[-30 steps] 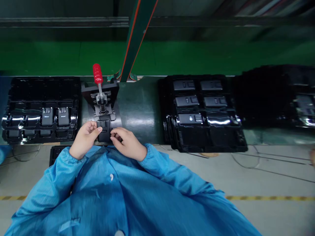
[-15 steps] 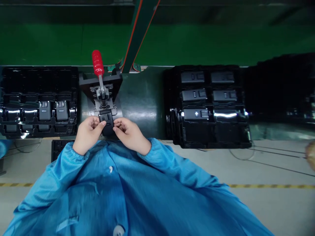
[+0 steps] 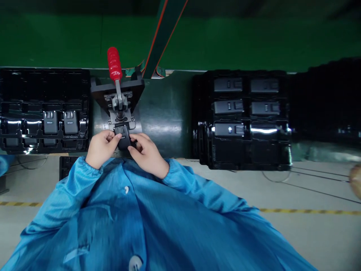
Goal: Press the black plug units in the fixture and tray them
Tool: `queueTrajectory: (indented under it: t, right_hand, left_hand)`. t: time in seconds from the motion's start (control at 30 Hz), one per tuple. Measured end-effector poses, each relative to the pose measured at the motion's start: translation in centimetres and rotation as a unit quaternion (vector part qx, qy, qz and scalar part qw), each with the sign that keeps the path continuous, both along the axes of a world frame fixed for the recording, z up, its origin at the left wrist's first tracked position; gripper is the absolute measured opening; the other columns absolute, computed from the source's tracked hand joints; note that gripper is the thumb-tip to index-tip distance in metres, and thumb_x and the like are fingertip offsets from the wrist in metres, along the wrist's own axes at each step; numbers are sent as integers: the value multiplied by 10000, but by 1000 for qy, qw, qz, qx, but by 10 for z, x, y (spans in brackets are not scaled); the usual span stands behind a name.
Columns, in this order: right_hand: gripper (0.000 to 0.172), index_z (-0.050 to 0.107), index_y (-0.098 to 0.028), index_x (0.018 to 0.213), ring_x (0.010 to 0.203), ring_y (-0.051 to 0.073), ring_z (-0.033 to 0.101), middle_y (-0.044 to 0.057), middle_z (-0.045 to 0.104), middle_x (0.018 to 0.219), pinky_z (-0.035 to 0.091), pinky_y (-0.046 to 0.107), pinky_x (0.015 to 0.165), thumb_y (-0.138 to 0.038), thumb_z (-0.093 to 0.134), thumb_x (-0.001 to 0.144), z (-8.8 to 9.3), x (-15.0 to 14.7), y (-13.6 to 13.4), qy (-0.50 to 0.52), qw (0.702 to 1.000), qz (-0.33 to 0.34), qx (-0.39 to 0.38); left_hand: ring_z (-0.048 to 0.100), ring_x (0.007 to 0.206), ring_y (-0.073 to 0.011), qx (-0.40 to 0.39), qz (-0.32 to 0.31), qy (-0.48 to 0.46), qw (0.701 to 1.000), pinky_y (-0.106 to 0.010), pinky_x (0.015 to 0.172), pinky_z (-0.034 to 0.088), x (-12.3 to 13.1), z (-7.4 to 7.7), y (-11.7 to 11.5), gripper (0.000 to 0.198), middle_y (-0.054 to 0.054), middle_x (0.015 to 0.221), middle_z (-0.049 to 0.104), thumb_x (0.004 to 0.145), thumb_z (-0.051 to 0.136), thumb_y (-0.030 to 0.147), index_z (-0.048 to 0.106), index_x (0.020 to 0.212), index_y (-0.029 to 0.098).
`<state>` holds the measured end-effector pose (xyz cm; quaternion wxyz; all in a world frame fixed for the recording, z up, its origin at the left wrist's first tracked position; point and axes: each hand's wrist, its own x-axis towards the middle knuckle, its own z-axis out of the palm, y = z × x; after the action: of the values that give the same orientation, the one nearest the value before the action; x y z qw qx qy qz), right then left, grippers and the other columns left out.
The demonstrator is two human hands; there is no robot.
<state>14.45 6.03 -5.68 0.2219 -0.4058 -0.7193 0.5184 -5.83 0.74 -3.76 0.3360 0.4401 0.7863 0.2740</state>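
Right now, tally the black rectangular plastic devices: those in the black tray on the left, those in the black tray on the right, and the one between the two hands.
Left black tray, devices: 2
Right black tray, devices: 5
Between left hand and right hand, device: 1
Total: 8

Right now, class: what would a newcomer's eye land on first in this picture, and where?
The red-handled toggle clamp stands out first, above the black part on a metal fixture, between the left hand and right hand. To the right, a glossy black tray holds rows of dark parts.
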Motion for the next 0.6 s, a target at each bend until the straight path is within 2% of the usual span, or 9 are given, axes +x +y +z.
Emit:
queueTrajectory:
  t: [0.13, 0.37, 0.6]
  right_hand:
    - [333, 728, -189, 1259, 809, 172, 622, 69, 605, 1048, 564, 333, 730, -259, 694, 936, -3, -3, 2, -16, 1000, -18, 2]
    - [294, 756, -173, 1206, 699, 130, 534, 17, 546, 917, 518, 307, 695, -286, 693, 941, -12, -7, 11, 10, 999, -32, -41]
    - [285, 770, -185, 1185, 756, 159, 555, 0, 556, 843, 510, 323, 764, -286, 706, 926, -22, -10, 16, 13, 999, -39, -22]
  left_hand:
    - [531, 596, -158, 2, -6, 23, 1000, -293, 608, 373, -1, -1, 2, 358, 16, 634, 606, 939, 688, 517, 624, 748, 222]
    - [534, 604, -177, -4, -40, 102, 994, -313, 615, 324, -1, -5, 9, 415, -10, 639, 625, 967, 657, 561, 627, 725, 225]
    - [493, 596, -202, -16, -62, 163, 985, -337, 599, 255, -1, -5, 14, 485, -36, 603, 584, 988, 607, 592, 595, 659, 235]
